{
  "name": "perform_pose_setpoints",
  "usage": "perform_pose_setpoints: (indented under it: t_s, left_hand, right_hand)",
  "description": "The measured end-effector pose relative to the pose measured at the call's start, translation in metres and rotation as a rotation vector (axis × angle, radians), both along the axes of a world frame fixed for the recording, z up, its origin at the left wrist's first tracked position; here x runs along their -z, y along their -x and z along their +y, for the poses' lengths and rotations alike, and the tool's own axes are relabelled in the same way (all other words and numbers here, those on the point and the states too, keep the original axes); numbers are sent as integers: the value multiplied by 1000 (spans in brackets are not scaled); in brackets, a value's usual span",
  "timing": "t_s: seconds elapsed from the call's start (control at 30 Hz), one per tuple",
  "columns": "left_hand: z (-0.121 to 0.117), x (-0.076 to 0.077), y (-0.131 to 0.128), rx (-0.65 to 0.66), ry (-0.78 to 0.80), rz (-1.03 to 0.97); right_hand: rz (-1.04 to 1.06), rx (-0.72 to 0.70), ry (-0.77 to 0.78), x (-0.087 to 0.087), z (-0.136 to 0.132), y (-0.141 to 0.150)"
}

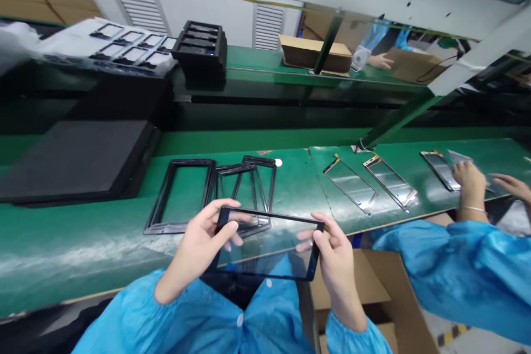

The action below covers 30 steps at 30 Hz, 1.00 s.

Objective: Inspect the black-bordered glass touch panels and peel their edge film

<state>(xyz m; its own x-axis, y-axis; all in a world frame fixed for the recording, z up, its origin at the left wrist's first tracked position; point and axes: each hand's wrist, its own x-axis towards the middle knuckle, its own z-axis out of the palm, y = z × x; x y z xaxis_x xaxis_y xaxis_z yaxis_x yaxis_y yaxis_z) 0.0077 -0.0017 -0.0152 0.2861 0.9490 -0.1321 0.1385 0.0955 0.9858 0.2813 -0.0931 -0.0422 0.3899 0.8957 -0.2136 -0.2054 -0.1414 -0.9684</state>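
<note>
I hold a clear glass panel with a black border flat in front of me, over my lap. My left hand grips its left end, thumb on top and fingers underneath. My right hand pinches its right end the same way. Just beyond the panel, several black plastic frames lie on the green belt, some overlapping one another.
Clear panels lie further right on the belt, where a co-worker in a blue sleeve handles one. A black flat stack sits at left, black trays and cardboard boxes behind, an open carton below right.
</note>
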Motion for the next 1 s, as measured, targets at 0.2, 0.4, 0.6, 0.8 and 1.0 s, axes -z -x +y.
perform_pose_setpoints:
  t_s: [0.2, 0.4, 0.6, 0.8, 1.0]
  left_hand:
    - [12, -9, -14, 276, -622, 465]
    - [16, 1, -30, 471, -519, 447]
    - [7, -16, -16, 319, -247, 228]
    - [57, -47, 129, -503, -137, -6]
    - [103, -64, 274, -907, -155, 100]
  right_hand:
    - [-57, -30, 2, -12, 1, 17]
    - [-117, -69, 15, -10, -1, 19]
    - [10, -391, -66, -15, 21, 47]
    - [-513, 77, -55, 40, 65, -41]
    - [-1323, 293, 100, 121, 91, -166]
